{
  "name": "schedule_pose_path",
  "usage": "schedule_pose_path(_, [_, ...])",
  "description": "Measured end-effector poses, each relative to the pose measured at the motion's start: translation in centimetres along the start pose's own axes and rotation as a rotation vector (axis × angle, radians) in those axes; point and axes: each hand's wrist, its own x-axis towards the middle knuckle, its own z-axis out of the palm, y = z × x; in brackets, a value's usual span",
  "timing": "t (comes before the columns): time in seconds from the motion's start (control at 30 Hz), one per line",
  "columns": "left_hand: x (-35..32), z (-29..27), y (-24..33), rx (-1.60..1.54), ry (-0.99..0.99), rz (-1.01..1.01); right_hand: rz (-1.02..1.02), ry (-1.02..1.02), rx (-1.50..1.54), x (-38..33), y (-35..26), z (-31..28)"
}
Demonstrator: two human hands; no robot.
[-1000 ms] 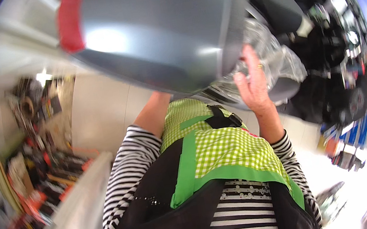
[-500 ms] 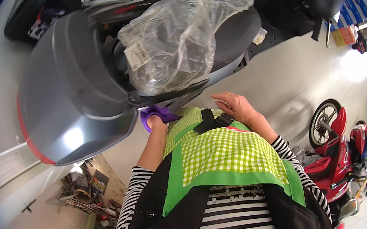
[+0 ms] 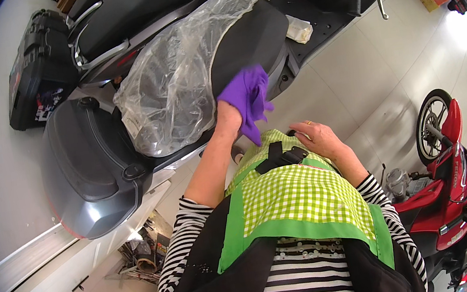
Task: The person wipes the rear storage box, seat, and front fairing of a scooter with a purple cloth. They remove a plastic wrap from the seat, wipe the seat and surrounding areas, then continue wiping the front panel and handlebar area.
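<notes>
Pale tile covers the floor, centre to right of the frame; a grey wall bounds the left. Across the upper left, a dark scooter stands near that wall, probably to save room; a red motorbike occupies the lower right. Clear plastic drapes over the scooter's seat, presumably against dust, leaving its front end bare. Slightly above centre, a purple cloth covers the fingers of the left hand at the seat's near edge, perhaps wrapped so as not to slip; with those fingers hidden, their grip cannot be told. Right of centre, the right hand is loosely bent, clasping nothing visible, near a black buckle.
</notes>
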Motion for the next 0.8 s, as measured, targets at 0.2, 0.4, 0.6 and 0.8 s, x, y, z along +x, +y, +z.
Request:
schedule_pose_path(0.2, [5.4, 0.8, -1.5, 1.488, 0.251, 0.386, 0.14, 0.003, -0.003, -3.4, 4.8, -2.0])
schedule_pose_path(0.4, [7.3, 5.0, -0.2, 1.156, 0.396, 0.612, 0.257, 0.008, -0.042, -6.8, 9.0, -3.1])
schedule_pose_path(0.6, [7.7, 6.0, 1.9, 1.196, 0.249, 0.536, 0.277, -0.059, -0.049, -7.3, 11.4, -1.9])
schedule_pose_path(0.8, [10.4, 7.3, -0.9, 1.168, 0.078, 0.69, 0.208, -0.094, -0.057, -2.5, 11.5, -1.7])
